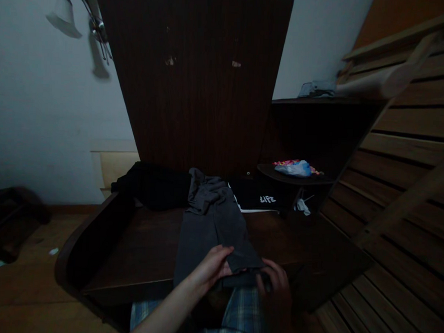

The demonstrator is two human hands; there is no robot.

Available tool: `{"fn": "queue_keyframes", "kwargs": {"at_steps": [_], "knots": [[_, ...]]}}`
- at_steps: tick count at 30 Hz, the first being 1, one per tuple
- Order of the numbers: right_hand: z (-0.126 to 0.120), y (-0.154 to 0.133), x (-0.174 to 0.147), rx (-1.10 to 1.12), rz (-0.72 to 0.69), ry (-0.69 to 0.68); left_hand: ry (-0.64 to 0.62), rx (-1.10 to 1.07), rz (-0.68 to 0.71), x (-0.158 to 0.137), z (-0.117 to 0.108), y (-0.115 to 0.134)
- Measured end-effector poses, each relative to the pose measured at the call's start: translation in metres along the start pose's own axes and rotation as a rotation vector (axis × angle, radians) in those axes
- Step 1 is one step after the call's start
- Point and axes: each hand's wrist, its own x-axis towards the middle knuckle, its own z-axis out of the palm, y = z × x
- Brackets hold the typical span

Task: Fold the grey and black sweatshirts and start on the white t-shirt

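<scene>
A pair of dark grey trousers (200,234) lies lengthwise over the dark wooden bench (141,241), bunched up at the far end and smoother near me. At the near end, my left hand (215,267) grips one side of a leg's hem, thumb on top and fingers underneath. The hem's right corner is pinched in my right hand (277,284), which is in shadow. Behind the trousers on the left is a heap of black cloth (158,186). To their right lies a folded black garment (255,195) with white lettering and a white edge.
A tall dark panel (203,87) rises behind the bench. On the right, a small shelf (298,178) holds a plastic bag (295,168). Wooden slats (412,194) lean along the right side. The bench's curved armrest (79,234) bounds the left. A lamp (65,15) hangs on the wall.
</scene>
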Motion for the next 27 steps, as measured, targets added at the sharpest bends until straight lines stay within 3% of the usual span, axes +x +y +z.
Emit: {"fn": "queue_keyframes", "kwargs": {"at_steps": [5, 8, 18, 27], "knots": [[0.001, 0.010, -0.008, 0.017, 0.078, -0.006, 0.186, 0.503, 0.306, 0.003, -0.028, -0.014], [-0.002, 0.014, -0.012, 0.024, 0.105, -0.010, 0.231, 0.664, 0.422, 0.003, -0.037, -0.017], [-0.001, 0.025, -0.028, 0.209, 0.282, 0.032, 0.009, 0.839, 0.310, 0.003, -0.040, -0.012], [-0.007, 0.023, -0.018, 0.241, 0.201, 0.039, -0.050, 0.936, 0.341, -0.002, -0.040, -0.006]]}}
